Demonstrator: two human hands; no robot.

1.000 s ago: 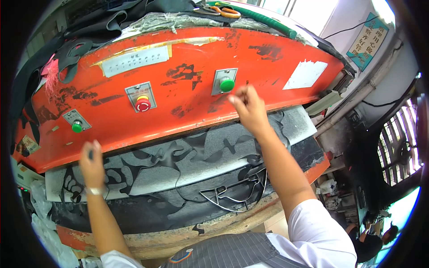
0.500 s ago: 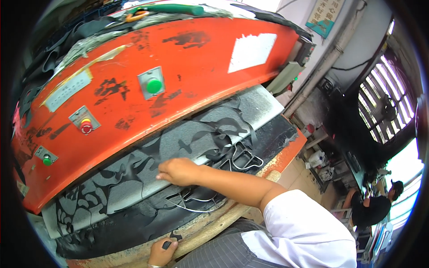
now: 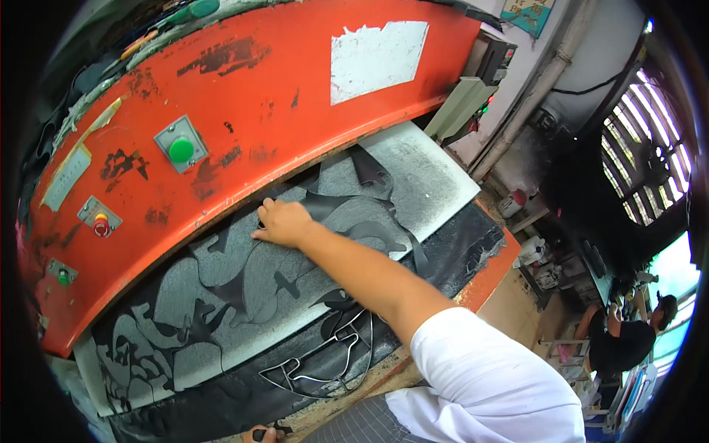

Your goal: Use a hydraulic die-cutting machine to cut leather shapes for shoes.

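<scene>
My right hand reaches over the pale grey board, close to the lower edge of the orange machine beam. Its fingers are closed, with a dark bit at their tips that I cannot make out. Around it lies thin black sheet scrap with curved cut-out openings. At the lower edge, my left hand is partly cut off by the frame, closed on small black cut pieces. Metal-edged cutting dies rest on the black front ledge below my right forearm.
The orange beam spans the far side, bearing green buttons and a red stop button. A grey control box stands at its right end. A person in black sits far right.
My right hand has moved from the board's front edge farther in, toward the beam. The view has shifted closer, and my left hand now shows less at the lower edge.
</scene>
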